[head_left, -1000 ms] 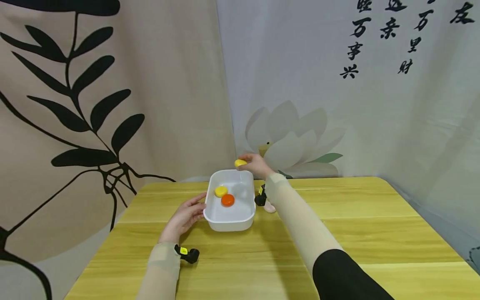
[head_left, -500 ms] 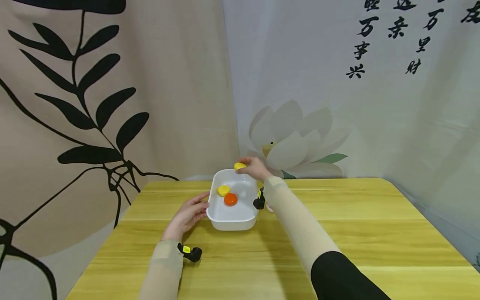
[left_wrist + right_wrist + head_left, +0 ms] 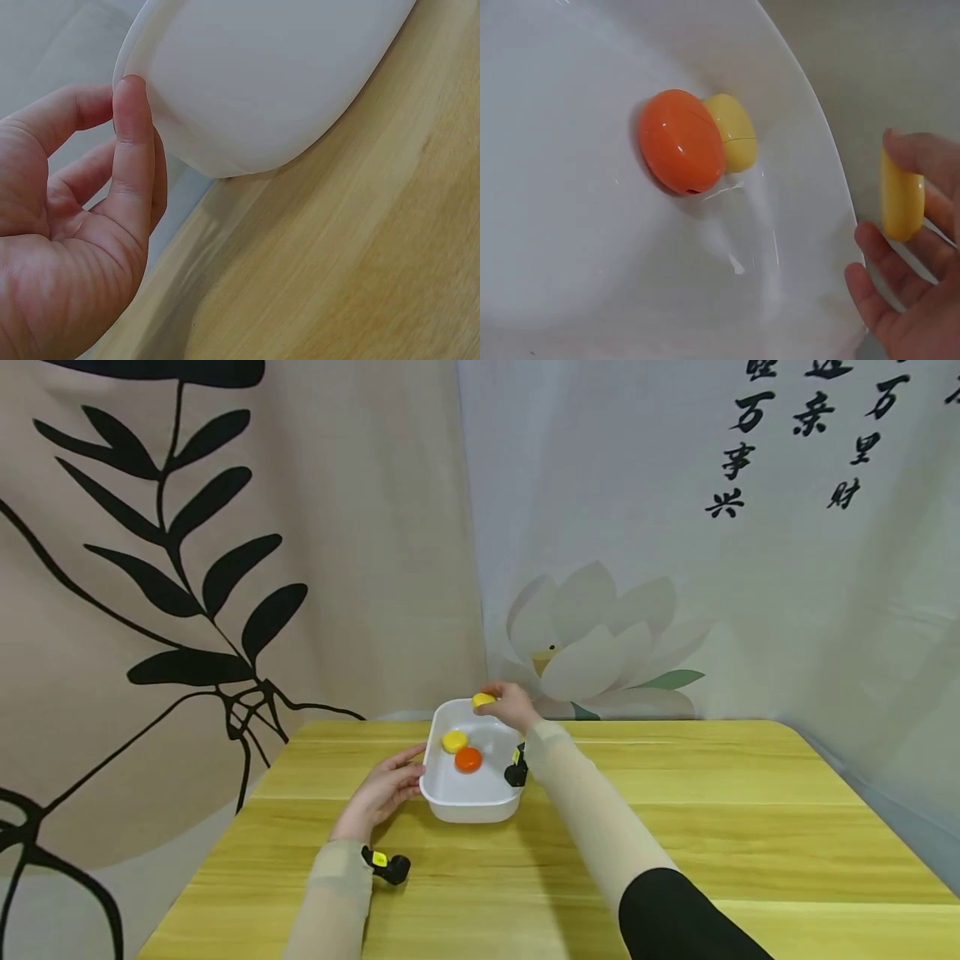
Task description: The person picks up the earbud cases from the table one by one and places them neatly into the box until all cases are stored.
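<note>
A white rectangular plastic tub (image 3: 470, 810) stands on the table. In it lie a yellow rounded oval piece (image 3: 453, 742) and an orange one (image 3: 468, 760), side by side. Glossy plastic with a thin seam shows on both in the right wrist view, where the orange piece (image 3: 681, 141) also has a small notch. My left hand (image 3: 386, 792) rests its fingertips and thumb against the tub's left outer wall; its fingers (image 3: 133, 112) look gently bent. Over the tub's far right rim, my right hand (image 3: 512, 706) pinches a second yellow oval piece (image 3: 482, 700) between thumb and fingers.
The wood-patterned table (image 3: 675, 827) extends well to the right of the tub. Its far edge runs just behind the tub, close to a printed curtain (image 3: 375, 543). Small black cameras sit on both wrists, the right one (image 3: 516, 768) beside the tub's right wall.
My right hand has come down slightly toward the tub with the yellow piece. A pinkish thing seen earlier behind the right wrist is now hidden. The head view has shifted slightly.
</note>
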A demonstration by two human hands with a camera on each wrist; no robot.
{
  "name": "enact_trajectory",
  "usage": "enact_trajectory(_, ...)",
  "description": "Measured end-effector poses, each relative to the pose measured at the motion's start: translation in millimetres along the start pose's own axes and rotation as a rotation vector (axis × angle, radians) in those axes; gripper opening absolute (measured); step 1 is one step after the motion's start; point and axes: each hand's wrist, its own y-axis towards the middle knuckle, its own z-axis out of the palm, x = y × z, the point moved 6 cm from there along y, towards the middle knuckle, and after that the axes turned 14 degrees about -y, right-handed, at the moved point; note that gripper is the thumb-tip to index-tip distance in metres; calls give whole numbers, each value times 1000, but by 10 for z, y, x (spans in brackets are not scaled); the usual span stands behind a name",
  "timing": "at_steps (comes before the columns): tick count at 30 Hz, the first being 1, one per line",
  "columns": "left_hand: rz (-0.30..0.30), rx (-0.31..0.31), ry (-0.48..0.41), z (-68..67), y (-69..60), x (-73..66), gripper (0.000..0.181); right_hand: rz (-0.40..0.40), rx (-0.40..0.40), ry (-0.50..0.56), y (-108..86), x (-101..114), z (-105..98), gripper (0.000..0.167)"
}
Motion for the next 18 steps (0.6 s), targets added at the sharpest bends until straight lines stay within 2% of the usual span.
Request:
enact_trajectory(8,7,-1,-2,-32,6,13,54,-4,-6,-37,14,19,58,49)
enact_trajectory(13,4,-4,-5,-20,-2,15,55,-23,-15,-94,31,14,100,49)
enact_trajectory(18,-1,-22,-6,-3,3,14,53,-23,-17,-85,42,8,126,51)
